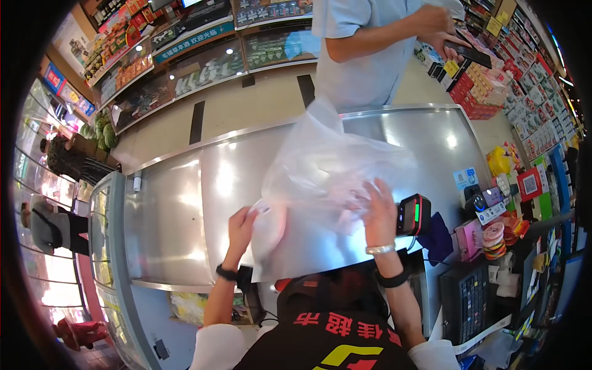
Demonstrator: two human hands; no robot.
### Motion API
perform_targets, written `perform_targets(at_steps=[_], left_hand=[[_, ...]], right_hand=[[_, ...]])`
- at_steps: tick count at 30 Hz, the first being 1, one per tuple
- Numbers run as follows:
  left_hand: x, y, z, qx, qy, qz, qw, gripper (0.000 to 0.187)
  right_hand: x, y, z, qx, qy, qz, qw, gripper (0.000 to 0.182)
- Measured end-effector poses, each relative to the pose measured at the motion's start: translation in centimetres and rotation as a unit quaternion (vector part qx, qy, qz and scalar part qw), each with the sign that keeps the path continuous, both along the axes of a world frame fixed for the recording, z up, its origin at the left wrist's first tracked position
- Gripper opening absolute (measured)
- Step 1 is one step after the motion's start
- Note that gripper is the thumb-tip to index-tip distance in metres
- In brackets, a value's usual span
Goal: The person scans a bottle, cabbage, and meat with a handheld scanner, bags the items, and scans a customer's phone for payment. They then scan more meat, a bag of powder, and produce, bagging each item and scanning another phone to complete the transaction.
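Note:
A translucent white plastic bag (pixel 308 163) is spread above the metal counter (pixel 172 222), its top reaching toward the far edge. My left hand (pixel 242 223) pinches the bag's near left side, thumb and fingers together. At the bag's right side my right hand (pixel 380 213) has its fingers bent into the plastic. Pinkish, blurred contents (pixel 348 197) show through the film beside the right fingers. A small black and red payment device (pixel 413 214) with a green screen stands just right of that hand.
Across the counter stands a person (pixel 364 55) in a light shirt, holding a dark phone (pixel 468 55). A black keyboard (pixel 465 302) and small goods crowd the right side. A glass-sided case (pixel 108 246) borders the left. Shelves of packaged goods (pixel 209 68) line the back.

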State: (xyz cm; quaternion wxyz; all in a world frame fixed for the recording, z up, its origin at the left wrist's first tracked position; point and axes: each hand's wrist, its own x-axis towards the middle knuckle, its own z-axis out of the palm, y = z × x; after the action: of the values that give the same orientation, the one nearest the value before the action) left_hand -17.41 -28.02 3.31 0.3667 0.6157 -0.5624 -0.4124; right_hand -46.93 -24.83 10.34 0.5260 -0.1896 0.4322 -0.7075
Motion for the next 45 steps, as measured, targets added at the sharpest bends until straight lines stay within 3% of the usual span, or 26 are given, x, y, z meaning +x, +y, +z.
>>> perform_targets(at_steps=[6, 11, 15, 19, 20, 22, 23, 25, 27, 28, 29, 30, 31, 32, 34, 36, 38, 40, 42, 43, 44, 45], left_hand=[[6.1, 6.4, 8.5, 0.068, 0.179, 0.074, 0.979, 0.019], [5.8, 6.5, 10.0, 0.107, 0.24, 0.06, 0.963, 0.017], [2.5, 3.9, 5.8, 0.242, 0.237, 0.068, 0.938, 0.014], [0.2, 1.3, -1.2, 0.214, 0.381, 0.176, 0.882, 0.01], [0.2, 0.7, -2.6, 0.192, 0.43, 0.192, 0.861, 0.01], [-0.9, -0.9, -1.7, 0.162, 0.475, 0.256, 0.826, 0.008], [-1.1, -1.8, -2.3, 0.123, 0.474, 0.257, 0.833, 0.006], [-0.2, -3.8, -4.0, 0.044, 0.471, 0.254, 0.844, 0.003], [-0.3, -5.5, -1.4, 0.063, 0.232, 0.205, 0.949, 0.014], [-0.9, -5.9, 0.5, 0.068, 0.135, 0.161, 0.975, 0.028], [-1.5, -6.0, 2.2, 0.022, -0.055, 0.1, 0.993, 0.029], [-2.3, -6.0, 3.8, -0.029, -0.241, 0.037, 0.969, 0.03], [-3.2, -5.8, 5.4, -0.082, -0.415, -0.025, 0.906, 0.03], [-4.9, -6.4, 7.4, -0.024, -0.423, -0.063, 0.904, 0.034], [-7.5, -6.8, 5.3, -0.121, -0.2, -0.095, 0.968, 0.04], [-11.9, -6.8, 4.1, -0.15, -0.1, -0.204, 0.962, 0.052], [-15.9, -6.4, 1.9, -0.208, -0.254, -0.294, 0.898, 0.062], [-18.4, -5.8, -0.3, -0.261, -0.218, -0.28, 0.898, 0.055], [-19.4, -6.9, -3.7, -0.203, -0.256, -0.283, 0.902, 0.046], [-19.7, -7.7, -4.4, -0.176, -0.276, -0.285, 0.901, 0.041], [-19.7, -8.2, -4.1, -0.169, -0.222, -0.249, 0.927, 0.025], [-19.3, -8.6, -3.0, -0.14, -0.154, -0.249, 0.946, 0.024]], right_hand=[[8.9, -6.3, -7.4, -0.014, 0.087, 0.185, 0.979, 0.042], [12.6, -6.4, -12.6, 0.053, 0.176, 0.358, 0.916, 0.043], [11.4, -5.2, -12.9, 0.033, 0.329, 0.429, 0.841, 0.04], [7.5, -4.3, -12.8, -0.095, 0.522, 0.427, 0.732, 0.039], [6.4, -3.5, -13.6, -0.091, 0.496, 0.438, 0.744, 0.039], [4.5, -1.9, -10.1, 0.026, 0.392, 0.497, 0.774, 0.04], [3.8, -1.4, -8.8, 0.082, 0.335, 0.52, 0.782, 0.041], [2.9, -0.4, -10.5, 0.085, 0.309, 0.485, 0.814, 0.04], [3.3, -0.6, -10.0, 0.093, 0.283, 0.453, 0.841, 0.039], [3.6, -0.9, -10.4, 0.092, 0.266, 0.436, 0.855, 0.04], [4.1, -1.0, -10.8, 0.105, 0.267, 0.424, 0.859, 0.04], [4.6, -1.1, -11.1, 0.118, 0.269, 0.414, 0.862, 0.039], [5.0, -1.2, -11.7, 0.131, 0.271, 0.406, 0.863, 0.039], [5.4, -1.0, -13.7, 0.102, 0.274, 0.407, 0.865, 0.04], [5.8, -0.8, -13.4, 0.124, 0.282, 0.432, 0.848, 0.035], [5.8, -0.8, -13.5, 0.127, 0.335, 0.463, 0.81, 0.033], [5.7, -1.0, -15.2, 0.116, 0.433, 0.496, 0.744, 0.035], [5.1, 0.1, -19.8, -0.053, 0.54, 0.364, 0.757, 0.033], [4.8, 0.5, -20.0, -0.147, 0.596, 0.225, 0.757, 0.031], [4.6, 0.5, -18.3, -0.072, 0.506, 0.27, 0.816, 0.029], [4.4, 0.6, -16.2, 0.005, 0.406, 0.31, 0.86, 0.027], [4.2, 0.6, -14.7, 0.084, 0.298, 0.345, 0.886, 0.026]])
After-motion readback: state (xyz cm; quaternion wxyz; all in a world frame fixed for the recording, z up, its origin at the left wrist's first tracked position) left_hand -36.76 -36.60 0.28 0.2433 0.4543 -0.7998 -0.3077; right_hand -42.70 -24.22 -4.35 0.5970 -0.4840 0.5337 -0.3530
